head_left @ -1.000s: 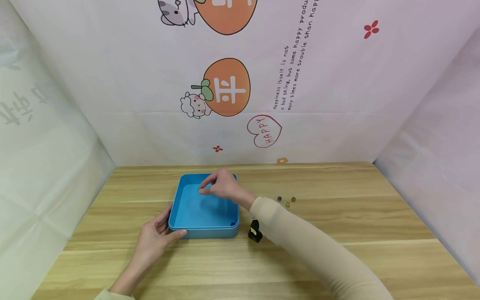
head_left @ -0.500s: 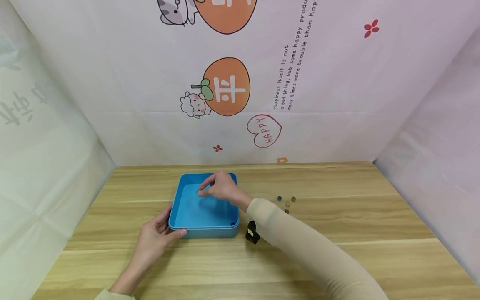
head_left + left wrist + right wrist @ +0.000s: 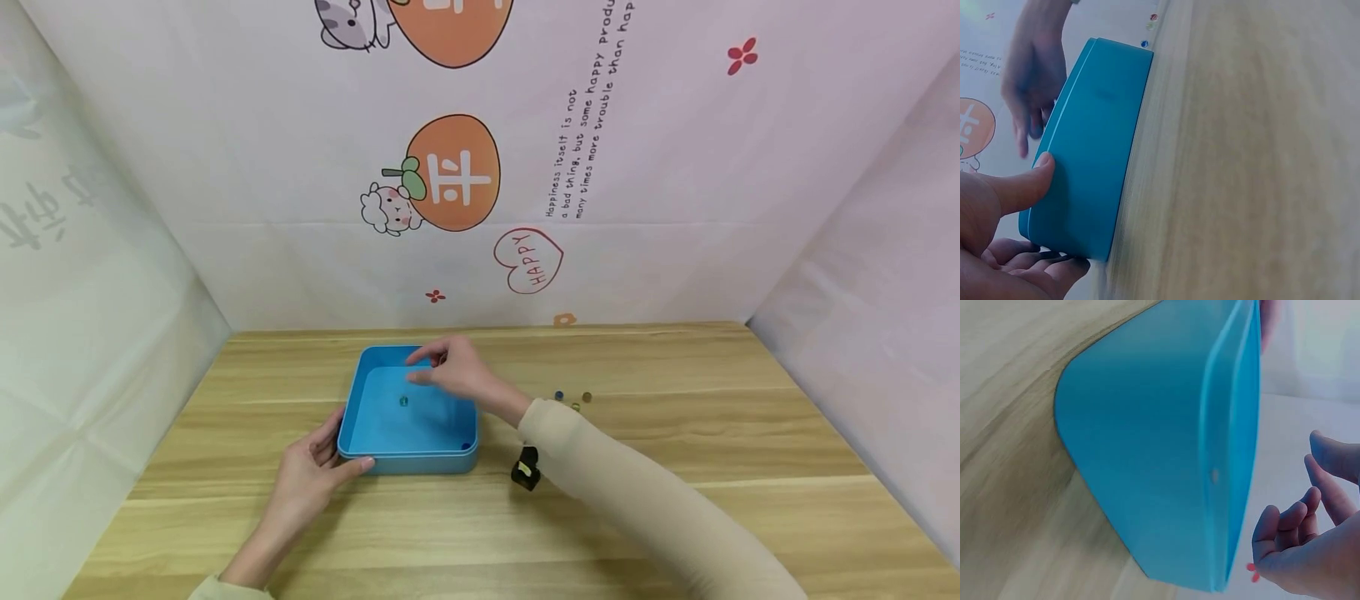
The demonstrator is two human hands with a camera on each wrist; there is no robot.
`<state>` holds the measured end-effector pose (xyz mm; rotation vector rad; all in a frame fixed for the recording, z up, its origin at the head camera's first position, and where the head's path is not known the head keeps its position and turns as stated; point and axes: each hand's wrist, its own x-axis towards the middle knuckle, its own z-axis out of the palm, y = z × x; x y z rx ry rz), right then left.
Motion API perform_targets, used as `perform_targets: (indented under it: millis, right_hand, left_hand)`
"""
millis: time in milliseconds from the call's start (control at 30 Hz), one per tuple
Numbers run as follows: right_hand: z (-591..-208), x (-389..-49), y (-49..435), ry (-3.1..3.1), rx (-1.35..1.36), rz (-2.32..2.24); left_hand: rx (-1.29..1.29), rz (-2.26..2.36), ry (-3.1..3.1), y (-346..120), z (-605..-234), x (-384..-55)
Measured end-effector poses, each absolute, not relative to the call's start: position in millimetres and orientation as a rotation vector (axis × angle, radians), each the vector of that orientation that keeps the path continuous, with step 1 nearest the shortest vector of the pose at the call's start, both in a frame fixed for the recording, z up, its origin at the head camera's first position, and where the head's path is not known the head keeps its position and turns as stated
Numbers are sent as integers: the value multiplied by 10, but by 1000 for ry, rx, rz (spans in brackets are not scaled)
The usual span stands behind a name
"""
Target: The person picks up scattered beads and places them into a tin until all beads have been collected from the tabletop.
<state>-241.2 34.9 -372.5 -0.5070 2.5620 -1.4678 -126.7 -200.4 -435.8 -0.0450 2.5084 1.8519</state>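
My left hand [image 3: 307,475] grips the near left corner of a blue open box [image 3: 408,467], thumb on the front wall and fingers along the left side. In the left wrist view its fingertips reach under that corner of the blue box [image 3: 1094,137]. Over the box, my right hand [image 3: 453,367] hovers with thumb and forefinger apart and nothing between them; the right wrist view shows the same hand [image 3: 1316,531] beside the box wall. A greenish glass marble [image 3: 403,401] lies on the box floor below it. One dark blue marble [image 3: 466,446] sits in the near right corner.
Right of the box, a blue marble [image 3: 558,395], a brown marble [image 3: 587,397] and a yellow-green marble [image 3: 576,407] lie on the wooden table [image 3: 675,417], partly close to the right sleeve. A black device [image 3: 527,468] shows by the right wrist. White printed cloth [image 3: 300,275] stands behind.
The right hand has let go of the greenish marble, which now lies on the box floor. The fingers have spread and the hand has drawn slightly to the right. The left hand stays put.
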Motion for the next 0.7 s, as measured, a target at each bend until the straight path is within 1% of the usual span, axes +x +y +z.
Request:
perform_targets:
  millis: [233, 433, 567, 700]
  right_hand:
    - [-3656, -2280, 670, 2524, -613, -1547]
    - [-3653, -2177, 952, 2487, -646, -1601]
    - [-3682, -2140, 1137, 2498, -618, -1600]
    - [-3714, -2114, 1302, 2546, -523, -1576]
  left_hand:
    - [-39, 1856, 2506, -1995, -4353, -1272]
    - [-59, 1834, 2528, -1988, -4357, -1252]
    - [-59, 1832, 2532, -1978, -4362, -1254]
    - [-67, 1829, 2537, -1970, -4357, -1258]
